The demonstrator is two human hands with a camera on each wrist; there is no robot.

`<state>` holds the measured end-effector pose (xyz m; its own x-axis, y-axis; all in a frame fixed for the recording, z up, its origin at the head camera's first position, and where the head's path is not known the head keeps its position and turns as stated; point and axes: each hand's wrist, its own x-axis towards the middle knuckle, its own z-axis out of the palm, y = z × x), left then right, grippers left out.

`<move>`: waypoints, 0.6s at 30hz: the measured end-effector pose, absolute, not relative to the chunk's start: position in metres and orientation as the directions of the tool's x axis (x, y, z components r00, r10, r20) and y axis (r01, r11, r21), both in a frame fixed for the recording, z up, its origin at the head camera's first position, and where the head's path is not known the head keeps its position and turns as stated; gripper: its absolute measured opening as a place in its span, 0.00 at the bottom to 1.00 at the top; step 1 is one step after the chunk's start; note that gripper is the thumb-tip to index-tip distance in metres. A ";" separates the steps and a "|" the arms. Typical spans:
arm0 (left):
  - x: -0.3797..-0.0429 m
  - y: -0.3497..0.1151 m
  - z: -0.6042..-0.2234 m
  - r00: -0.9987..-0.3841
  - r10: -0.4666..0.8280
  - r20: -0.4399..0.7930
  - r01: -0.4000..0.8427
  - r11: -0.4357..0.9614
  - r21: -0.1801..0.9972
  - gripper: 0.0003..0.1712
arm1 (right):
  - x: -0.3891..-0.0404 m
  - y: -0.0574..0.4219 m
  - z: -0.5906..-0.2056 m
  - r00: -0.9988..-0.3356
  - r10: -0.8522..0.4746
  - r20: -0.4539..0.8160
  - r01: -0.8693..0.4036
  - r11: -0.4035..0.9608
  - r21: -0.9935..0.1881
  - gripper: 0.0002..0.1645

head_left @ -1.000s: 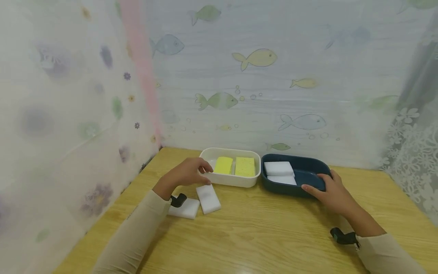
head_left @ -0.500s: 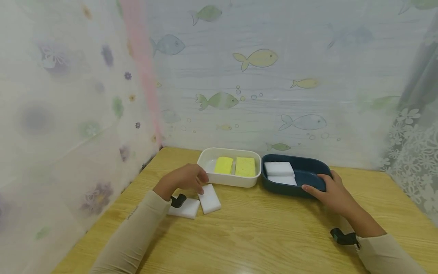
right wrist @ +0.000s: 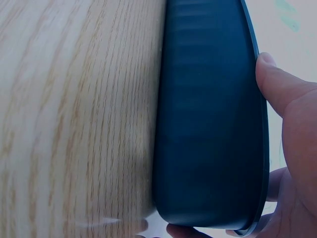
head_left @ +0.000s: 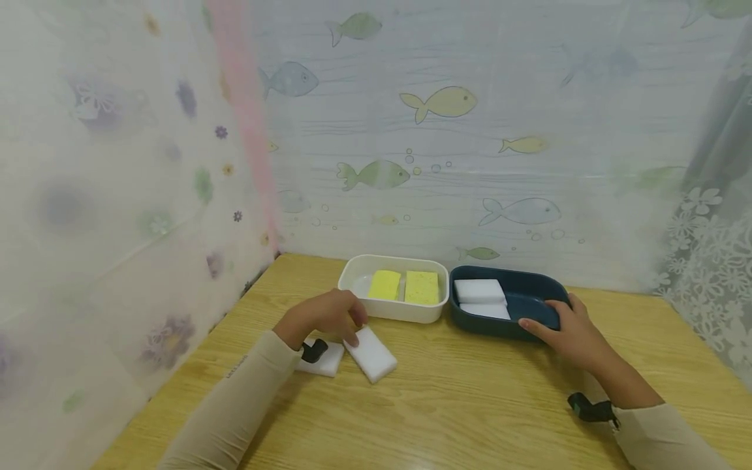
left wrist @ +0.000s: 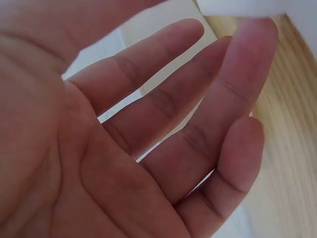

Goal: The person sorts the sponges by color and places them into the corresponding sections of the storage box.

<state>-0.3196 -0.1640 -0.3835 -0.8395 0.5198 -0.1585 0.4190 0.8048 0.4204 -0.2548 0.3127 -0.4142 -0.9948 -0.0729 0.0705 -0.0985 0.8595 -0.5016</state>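
Observation:
My left hand (head_left: 333, 314) pinches a white sponge (head_left: 373, 356) by its far left corner, just in front of the white tray (head_left: 405, 313). In the left wrist view a fingertip (left wrist: 252, 47) meets the underside of the white sponge (left wrist: 242, 7), and the thumb's tip is out of frame. Another white sponge (head_left: 322, 361) lies partly hidden behind the left wrist. My right hand (head_left: 572, 333) grips the right end of the dark blue tray (head_left: 499, 323), its thumb at the rim in the right wrist view. Two white sponges (head_left: 479, 291) lie at that tray's left end.
Two yellow sponges (head_left: 384, 285) sit side by side in the white tray, which stands close to the blue one. Both trays are near the back of the wooden table (head_left: 446, 405), before a fish-patterned curtain (head_left: 435, 163). A flowered curtain (head_left: 117, 228) borders the left.
My left hand has come down from the white tray's rim to the white sponge. That sponge has turned and shifted right and nearer. The right hand and blue tray stay put.

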 end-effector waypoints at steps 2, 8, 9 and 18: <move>-0.319 -0.162 -0.385 -0.833 0.529 -0.160 0.424 0.798 0.428 0.20 | -0.254 0.313 -0.414 -0.995 -0.072 0.072 -0.099 0.859 -0.502 0.61; -0.317 -0.158 -0.384 -0.817 0.547 -0.181 0.438 0.794 0.422 0.24 | -0.253 0.314 -0.415 -0.994 -0.074 0.076 -0.102 0.860 -0.500 0.61; -0.317 -0.158 -0.384 -0.813 0.551 -0.187 0.443 0.795 0.415 0.26 | -0.253 0.314 -0.415 -0.994 -0.074 0.078 -0.103 0.860 -0.499 0.60; -0.314 -0.158 -0.387 -0.772 0.600 -0.210 0.479 0.766 0.428 0.38 | -0.255 0.313 -0.415 -0.994 -0.074 0.075 -0.102 0.856 -0.507 0.62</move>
